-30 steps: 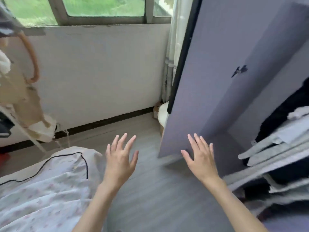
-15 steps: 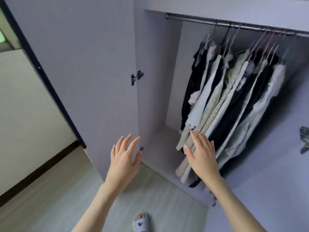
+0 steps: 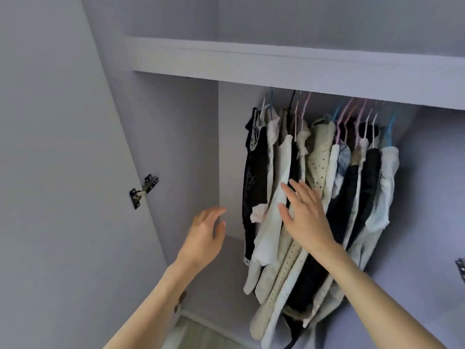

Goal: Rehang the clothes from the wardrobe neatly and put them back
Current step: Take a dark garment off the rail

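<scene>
In the wardrobe (image 3: 176, 147), both hands are empty: left (image 3: 203, 238) spread, right (image 3: 305, 212) flat by the clothes (image 3: 322, 187). I'd grab hangers (image 3: 347, 114), not fabric.

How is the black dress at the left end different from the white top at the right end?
The black dress is dark with small pale dots near its top; the white top is plain and pale. The black dress hangs nearest the open wardrobe door; the white top hangs farthest from it. The black dress looks longer than the white top. Both hang on hangers, and neither hand touches them.
</scene>
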Available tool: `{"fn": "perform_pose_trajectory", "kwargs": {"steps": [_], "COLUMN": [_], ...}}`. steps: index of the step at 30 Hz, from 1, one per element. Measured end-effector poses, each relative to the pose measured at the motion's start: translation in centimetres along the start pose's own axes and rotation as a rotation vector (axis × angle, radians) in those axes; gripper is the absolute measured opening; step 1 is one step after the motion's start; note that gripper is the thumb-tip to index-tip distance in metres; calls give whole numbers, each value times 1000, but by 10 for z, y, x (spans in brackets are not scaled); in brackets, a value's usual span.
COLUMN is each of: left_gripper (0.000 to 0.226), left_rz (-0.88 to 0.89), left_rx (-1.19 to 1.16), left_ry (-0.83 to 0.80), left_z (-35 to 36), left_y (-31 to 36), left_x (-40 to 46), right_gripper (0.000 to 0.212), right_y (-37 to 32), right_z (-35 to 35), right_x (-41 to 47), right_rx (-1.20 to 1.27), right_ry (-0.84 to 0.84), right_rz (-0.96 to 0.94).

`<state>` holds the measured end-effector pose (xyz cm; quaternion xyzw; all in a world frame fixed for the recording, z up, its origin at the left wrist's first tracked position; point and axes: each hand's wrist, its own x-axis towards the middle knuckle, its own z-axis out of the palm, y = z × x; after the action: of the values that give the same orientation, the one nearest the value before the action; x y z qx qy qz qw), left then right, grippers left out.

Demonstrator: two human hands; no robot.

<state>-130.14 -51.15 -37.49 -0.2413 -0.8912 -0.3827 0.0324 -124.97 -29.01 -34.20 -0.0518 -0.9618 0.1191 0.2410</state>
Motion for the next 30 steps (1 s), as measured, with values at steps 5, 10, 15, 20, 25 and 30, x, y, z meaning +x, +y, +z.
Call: {"fn": "perform_pose_trajectory", "kwargs": {"steps": [5,10,15,20,25,30], "left_gripper": [39,39,44,40,28,19], "left_rz": [138,125,42,17,-136,-146], "left_rx": [-10,-123,-235,-248,-205,-179], "left_ry": [-13,48,100,74,163,302], "left_z": [21,34,43,54,65,69], "left_y": [27,50,76,84,75,68], "left_x": [74,137,197,238,252,249], "right_gripper": [40,47,54,59,68,70], "right_y": [19,37,55,73,83,83], "right_z": [-4,-5,11,20,29,30], "right_x": [83,143,144,146,147,147], "right_rx": [-74,-108,82,49,7,19], "right_ry": [72,1,-51,-87,-90,-95], "right_rz": [-91,-162,-76,-82,-94,-108]}}
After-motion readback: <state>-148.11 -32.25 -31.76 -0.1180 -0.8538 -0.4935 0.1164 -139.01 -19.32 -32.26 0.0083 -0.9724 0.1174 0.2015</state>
